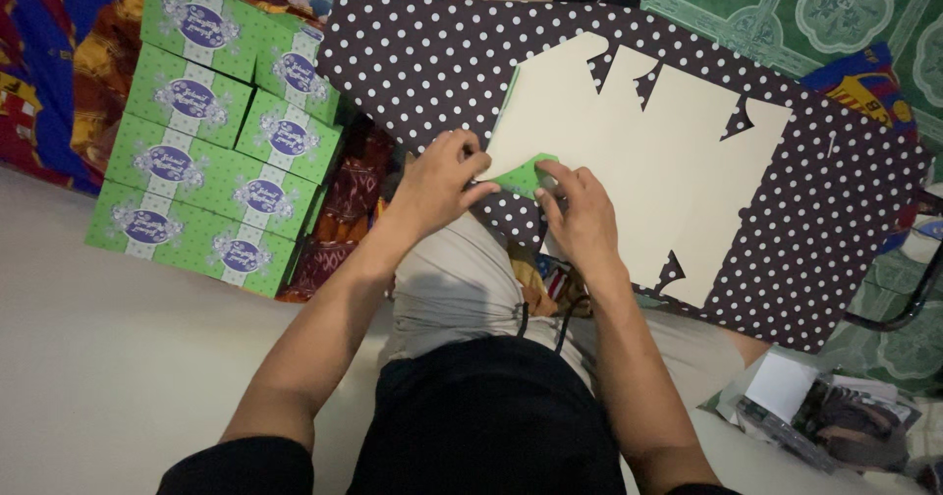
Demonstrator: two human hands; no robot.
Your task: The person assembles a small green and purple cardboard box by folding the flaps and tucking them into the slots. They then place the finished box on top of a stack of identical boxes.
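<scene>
A flat, unfolded cardboard box blank (pixel 648 151), cream on its upper face and green on its underside, lies on a brown board with white polka dots (pixel 835 220). My left hand (pixel 437 181) and my right hand (pixel 580 210) both pinch a small green flap (pixel 523 174) at the blank's near left corner, folding it up. The two hands sit close together over my lap, thumbs and fingers closed on the flap.
A stack of several folded green boxes with purple oval labels (pixel 221 127) stands at the left on patterned cloth. A pile of plastic-wrapped items (pixel 835 416) lies at the lower right. A green patterned mat (pixel 835 4) lies beyond the board, and a dark metal leg (pixel 918 299) is at the right edge.
</scene>
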